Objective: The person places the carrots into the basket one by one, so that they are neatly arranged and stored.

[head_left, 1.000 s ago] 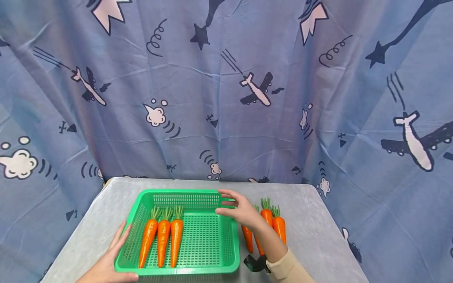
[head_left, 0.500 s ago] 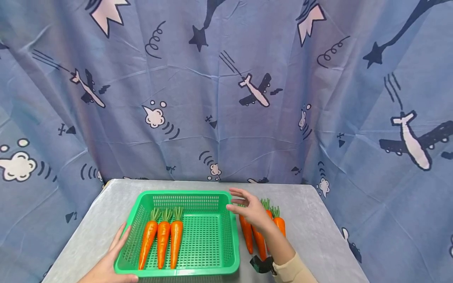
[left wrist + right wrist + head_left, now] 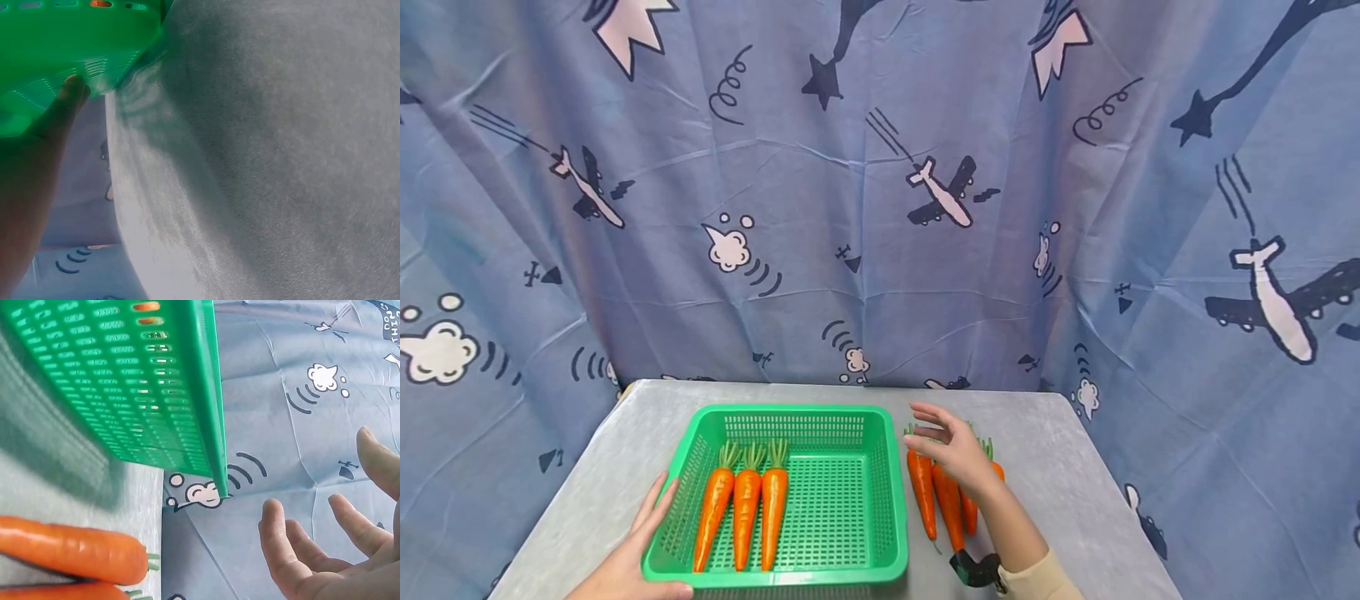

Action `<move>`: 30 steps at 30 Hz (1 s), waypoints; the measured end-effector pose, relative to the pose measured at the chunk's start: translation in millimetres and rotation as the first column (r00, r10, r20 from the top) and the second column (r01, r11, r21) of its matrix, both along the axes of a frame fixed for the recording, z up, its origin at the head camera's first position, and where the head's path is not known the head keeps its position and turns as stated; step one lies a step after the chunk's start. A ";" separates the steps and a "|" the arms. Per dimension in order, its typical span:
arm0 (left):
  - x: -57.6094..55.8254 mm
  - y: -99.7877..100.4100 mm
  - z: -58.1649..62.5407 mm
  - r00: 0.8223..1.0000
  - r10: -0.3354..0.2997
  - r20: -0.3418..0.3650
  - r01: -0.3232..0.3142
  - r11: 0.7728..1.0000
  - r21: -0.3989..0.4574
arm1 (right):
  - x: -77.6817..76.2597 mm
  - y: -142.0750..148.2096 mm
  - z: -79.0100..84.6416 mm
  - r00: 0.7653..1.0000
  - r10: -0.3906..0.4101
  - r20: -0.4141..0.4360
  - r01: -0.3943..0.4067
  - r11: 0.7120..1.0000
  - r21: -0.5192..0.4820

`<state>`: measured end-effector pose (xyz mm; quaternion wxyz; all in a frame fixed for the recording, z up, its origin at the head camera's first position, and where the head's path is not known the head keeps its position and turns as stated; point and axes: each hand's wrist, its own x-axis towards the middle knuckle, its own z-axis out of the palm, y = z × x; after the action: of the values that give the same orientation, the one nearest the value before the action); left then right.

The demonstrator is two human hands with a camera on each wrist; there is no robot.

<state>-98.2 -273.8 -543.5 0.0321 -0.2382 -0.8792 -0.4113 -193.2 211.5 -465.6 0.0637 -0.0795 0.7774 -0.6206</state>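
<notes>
A green plastic basket (image 3: 829, 575) stands on the table with three orange carrots (image 3: 745, 508) side by side in its left part, leafy stubs toward the back. My left hand (image 3: 636, 558) rests at its front left corner, fingers straight along the left side and thumb at the front wall. In the left wrist view a digit (image 3: 72, 94) lies against the basket's outer wall (image 3: 75, 47). My right hand (image 3: 955, 450), fingers spread and holding nothing, is over several carrots (image 3: 921, 487) right of the basket, partly covering them. Two of these carrots (image 3: 75, 550) show in the right wrist view.
The table (image 3: 1067, 500) has a pale grey cover. Behind it and at both sides hangs a blue curtain (image 3: 865, 275) printed with planes. A black band (image 3: 973, 571) is on the right wrist, by the beige sleeve (image 3: 1045, 579).
My right hand has moved right, from over the basket's right rim to over the carrots beside it. The left hand and the basket stay in place.
</notes>
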 end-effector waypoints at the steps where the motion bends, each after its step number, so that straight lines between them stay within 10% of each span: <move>1: 0.1 -0.1 -0.2 1.000 -0.002 -0.001 0.002 1.000 0.004 | 0.2 1.6 -1.0 1.000 -0.003 0.001 0.003 1.000 0.004; 30: 0.9 -0.6 1.4 0.999 -0.006 0.053 0.005 1.000 0.030 | 7.1 83.0 -29.1 0.976 -0.218 0.010 0.208 0.943 0.260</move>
<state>-97.4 -274.4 -542.1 0.0112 -0.2292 -0.8730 -0.4305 -186.1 294.4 -494.7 0.0211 0.0261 0.8541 -0.5190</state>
